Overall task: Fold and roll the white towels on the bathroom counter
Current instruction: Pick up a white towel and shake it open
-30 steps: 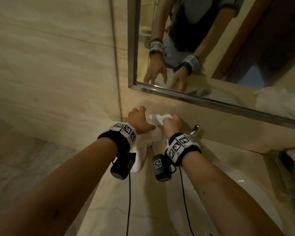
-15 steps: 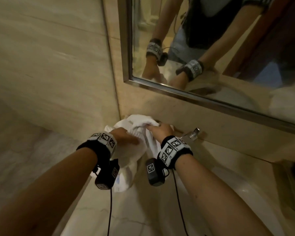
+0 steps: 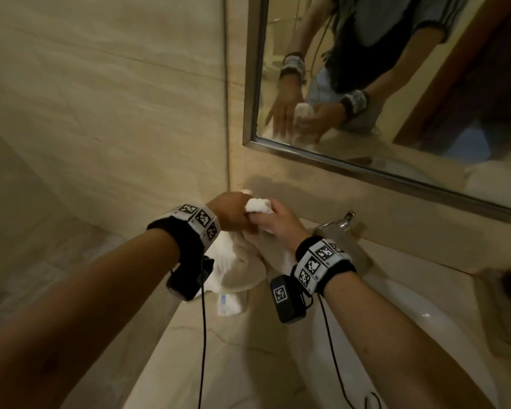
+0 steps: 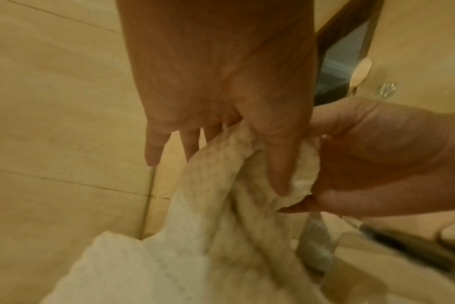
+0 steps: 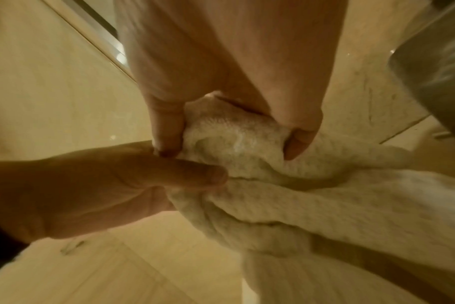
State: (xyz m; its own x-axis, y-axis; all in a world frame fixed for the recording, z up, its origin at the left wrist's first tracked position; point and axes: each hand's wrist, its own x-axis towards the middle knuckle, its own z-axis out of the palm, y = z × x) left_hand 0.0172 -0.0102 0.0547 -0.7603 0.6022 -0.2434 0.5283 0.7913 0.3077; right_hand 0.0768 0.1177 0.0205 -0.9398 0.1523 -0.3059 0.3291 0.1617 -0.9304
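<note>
One white towel [image 3: 236, 267] is up off the beige counter [image 3: 219, 364] by the wall corner. Its top end is bunched [image 3: 258, 205] and the rest hangs down, with a label at the bottom edge. My right hand [image 3: 273, 222] grips the bunched end, thumb and fingers curled round it [image 5: 229, 144]. My left hand [image 3: 230, 214] is right beside it and touches it. The towel [image 4: 221, 185] runs between the left thumb and the straighter fingers [image 4: 221, 164], which pinch it. The left hand's thumb [image 5: 195, 174] presses the cloth.
A chrome faucet [image 3: 341, 224] stands just right of my hands above a white sink basin [image 3: 410, 308]. A framed mirror [image 3: 396, 84] hangs on the wall ahead. More white cloth [image 3: 499, 184] shows in it at the right. Tiled wall closes the left.
The towel has come up off the counter. Both hands have drawn close together and its top end is now gathered into a bunch in the right hand.
</note>
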